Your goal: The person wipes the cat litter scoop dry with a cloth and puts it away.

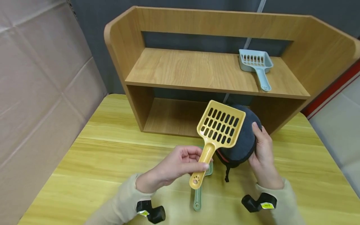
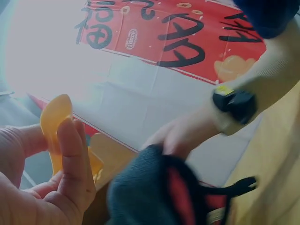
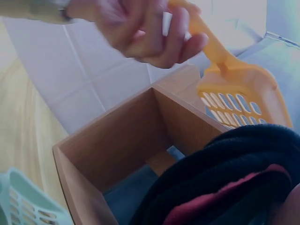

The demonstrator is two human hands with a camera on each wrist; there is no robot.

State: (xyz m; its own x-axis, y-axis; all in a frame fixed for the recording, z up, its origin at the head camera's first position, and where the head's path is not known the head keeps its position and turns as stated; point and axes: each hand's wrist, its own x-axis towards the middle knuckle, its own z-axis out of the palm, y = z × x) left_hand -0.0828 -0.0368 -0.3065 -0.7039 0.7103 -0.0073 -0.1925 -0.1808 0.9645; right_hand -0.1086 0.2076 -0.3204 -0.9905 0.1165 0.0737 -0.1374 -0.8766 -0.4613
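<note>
My left hand (image 1: 180, 164) pinches the handle of a yellow slotted litter scoop (image 1: 220, 125), with the thumb on top near a paw-print cutout. The scoop's blade tilts up and overlaps a dark round fabric pouch (image 1: 244, 140). My right hand (image 1: 262, 153) grips this pouch by its right side, thumb on the upper face. A red strip shows along the pouch's edge (image 3: 225, 187), and a black cord hangs below it. Beneath the yellow scoop, a green litter scoop (image 1: 197, 200) lies on the table, its blade mostly hidden by my left hand and the yellow scoop.
A wooden two-level shelf (image 1: 182, 68) stands at the back of the wooden table (image 1: 98, 162). On its upper board, toward the right, rests a light blue litter scoop (image 1: 262, 76) sitting in a matching tray. A pale panel (image 1: 36, 78) rises along the left side.
</note>
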